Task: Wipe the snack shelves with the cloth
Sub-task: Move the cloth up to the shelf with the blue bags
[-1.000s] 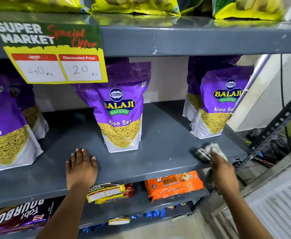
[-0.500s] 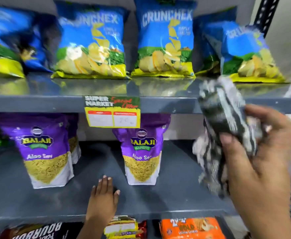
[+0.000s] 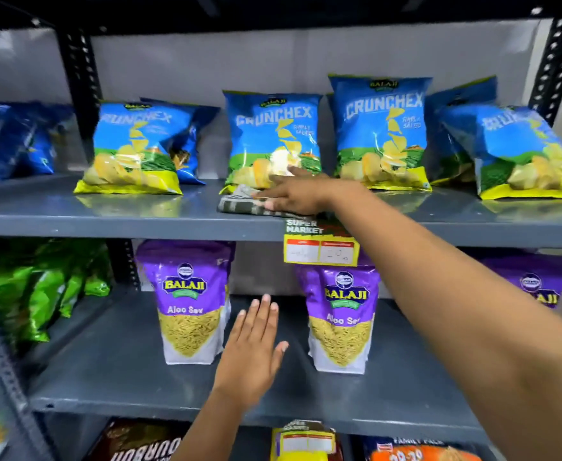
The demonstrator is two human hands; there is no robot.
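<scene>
My right hand (image 3: 294, 194) presses a dark striped cloth (image 3: 243, 202) flat on the upper grey shelf (image 3: 140, 217), just in front of the middle blue Crunchex bag (image 3: 273, 138). The cloth lies near the shelf's front edge, partly under my fingers. My left hand (image 3: 251, 354) rests flat, fingers spread, on the lower grey shelf (image 3: 106, 377) between two purple Balaji Aloo Sev pouches (image 3: 191, 304) (image 3: 343, 317). My right forearm crosses in front of the right pouch.
Several blue Crunchex bags line the upper shelf. A yellow price tag (image 3: 319, 247) hangs from its front edge. Green bags (image 3: 40, 287) sit at the lower left. Black slotted uprights (image 3: 80, 81) frame the bay. Biscuit packs (image 3: 136, 444) lie on the shelf below.
My right hand lifted the cloth from the right end of the lower shelf, raised it and set it down on the upper shelf. The view tilted upward. My left hand stayed on the lower shelf.
</scene>
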